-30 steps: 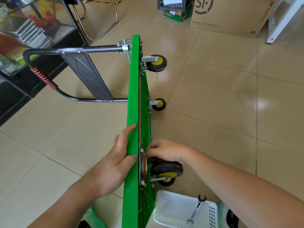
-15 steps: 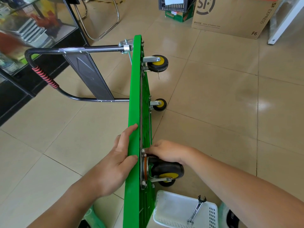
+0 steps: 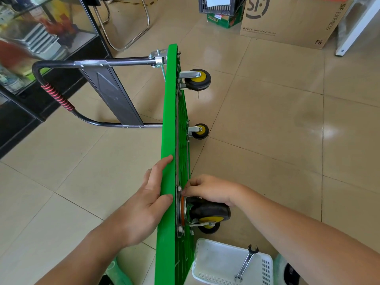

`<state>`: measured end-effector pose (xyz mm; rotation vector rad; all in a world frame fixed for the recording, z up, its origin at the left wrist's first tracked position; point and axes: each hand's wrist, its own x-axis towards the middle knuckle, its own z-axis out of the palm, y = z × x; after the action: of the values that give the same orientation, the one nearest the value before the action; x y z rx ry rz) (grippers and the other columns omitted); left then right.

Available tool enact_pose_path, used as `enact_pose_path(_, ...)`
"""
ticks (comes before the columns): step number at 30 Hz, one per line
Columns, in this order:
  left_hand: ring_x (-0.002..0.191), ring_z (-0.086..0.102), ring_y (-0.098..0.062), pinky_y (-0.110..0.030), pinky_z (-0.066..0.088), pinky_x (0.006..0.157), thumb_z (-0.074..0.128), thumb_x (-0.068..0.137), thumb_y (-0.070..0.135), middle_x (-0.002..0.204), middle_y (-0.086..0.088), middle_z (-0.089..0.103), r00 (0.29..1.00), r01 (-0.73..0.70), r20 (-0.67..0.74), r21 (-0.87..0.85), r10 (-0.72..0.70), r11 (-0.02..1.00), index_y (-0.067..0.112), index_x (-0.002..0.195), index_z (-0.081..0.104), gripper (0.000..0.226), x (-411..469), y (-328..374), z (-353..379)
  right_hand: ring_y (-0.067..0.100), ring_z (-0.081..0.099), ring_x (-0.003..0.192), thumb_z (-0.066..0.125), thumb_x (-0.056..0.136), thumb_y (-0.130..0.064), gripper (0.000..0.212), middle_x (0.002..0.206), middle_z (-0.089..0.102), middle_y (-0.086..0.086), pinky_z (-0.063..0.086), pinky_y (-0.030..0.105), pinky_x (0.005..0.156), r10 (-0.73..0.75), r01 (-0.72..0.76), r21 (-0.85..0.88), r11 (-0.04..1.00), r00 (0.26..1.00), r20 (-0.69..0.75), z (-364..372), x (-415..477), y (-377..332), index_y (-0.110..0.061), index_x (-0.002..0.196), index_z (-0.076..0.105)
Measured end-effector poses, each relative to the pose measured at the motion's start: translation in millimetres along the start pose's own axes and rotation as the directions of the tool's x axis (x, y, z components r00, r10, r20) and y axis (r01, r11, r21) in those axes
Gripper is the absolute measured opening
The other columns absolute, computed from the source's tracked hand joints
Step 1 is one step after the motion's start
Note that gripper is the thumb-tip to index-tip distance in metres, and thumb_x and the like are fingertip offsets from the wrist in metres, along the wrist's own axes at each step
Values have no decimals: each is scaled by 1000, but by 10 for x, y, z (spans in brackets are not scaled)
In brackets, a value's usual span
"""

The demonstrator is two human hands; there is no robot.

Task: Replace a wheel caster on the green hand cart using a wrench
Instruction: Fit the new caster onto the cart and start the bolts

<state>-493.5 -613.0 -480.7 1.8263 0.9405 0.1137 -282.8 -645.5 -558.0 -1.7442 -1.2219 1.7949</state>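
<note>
The near wheel caster [image 3: 207,212] sits against the underside of the green hand cart [image 3: 170,120], which stands on its long edge on the tiled floor, handle [image 3: 61,95] out to the left; its mount plate [image 3: 179,210] lies flat on the deck, with a bolt head [image 3: 179,189] showing at the upper corner. Over the last second very little has moved; the right hand [image 3: 209,190] has crept slightly up from the wheel toward that upper corner, and its fingertips are now bunched together at the bolt; whether they pinch a nut there I cannot tell, since the knuckles hide it. The left hand [image 3: 148,200] stays put, fingers straight and close together along the deck's top face, thumb pressed on its edge, steadying the cart. The wrench [image 3: 245,264] lies untouched in the white basket [image 3: 216,262] just below the caster; so this is probably hand-starting or hand-checking a fastener, with the tightening yet to come. The two far casters [image 3: 197,79] remain mounted.
</note>
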Motion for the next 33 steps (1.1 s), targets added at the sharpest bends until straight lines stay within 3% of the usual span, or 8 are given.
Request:
enact_pose_path(3,130,33,22,4,27,98,40,90,36,156,24,25,1000,-1,-4,2,1,1000,58,153,5,75,2,-5,-1,25,71,94,62,91,-54,38,99,76,6,55,47,96,2,-3,-49,999,1000,-5,-9,15,7,-21,102,76)
enact_pose_path(7,129,33,23,4,27,97,40,90,35,156,26,24,1000,-8,-4,-7,8,1000,61,151,6,75,-3,-4,-2,27,70,99,64,82,-60,44,102,75,5,53,49,98,-8,7,-25,1000,1000,-30,-4,15,35,-22,101,75)
enact_pose_path(12,129,36,21,3,30,96,40,91,37,154,29,24,1000,-6,-8,-9,6,1000,66,148,5,73,-20,-17,9,23,70,96,68,89,-46,24,98,75,2,55,45,95,-35,35,-15,999,999,-27,-21,20,39,-25,97,75)
enact_pose_path(17,134,31,21,3,25,101,40,93,37,156,32,21,1000,-14,-8,1,14,1000,67,149,3,73,-27,-35,15,31,71,99,65,89,-54,37,102,75,8,55,50,96,-19,19,-34,999,1000,5,-38,23,64,-21,102,76)
enact_pose_path(21,137,30,19,-2,25,106,40,94,39,156,33,20,1000,-16,-6,5,16,1000,67,150,2,73,-35,-42,21,29,71,98,68,86,-53,30,102,74,7,55,50,97,-41,41,19,999,999,13,-28,49,92,-26,97,74)
enact_pose_path(24,136,30,21,0,25,104,39,94,41,155,37,18,1000,-15,-1,10,15,1000,66,151,-1,74,-40,-54,20,21,70,92,66,90,-50,23,97,74,1,56,46,95,-54,54,-35,998,999,9,-37,60,57,-29,94,74)
enact_pose_path(30,138,23,23,3,19,106,37,95,41,152,43,15,1000,-21,-1,21,21,1000,63,153,-4,75,-34,-43,28,26,70,94,49,99,-56,43,97,75,6,54,42,94,-39,40,-114,993,999,12,-12,71,23,-22,98,75)
enact_pose_path(33,137,22,24,3,18,106,37,95,40,151,44,14,1000,-22,2,20,21,1000,61,154,-4,75,-45,-44,29,26,69,98,53,94,-59,44,102,74,6,51,42,97,-15,16,-69,997,1000,19,-22,79,46,-22,105,73)
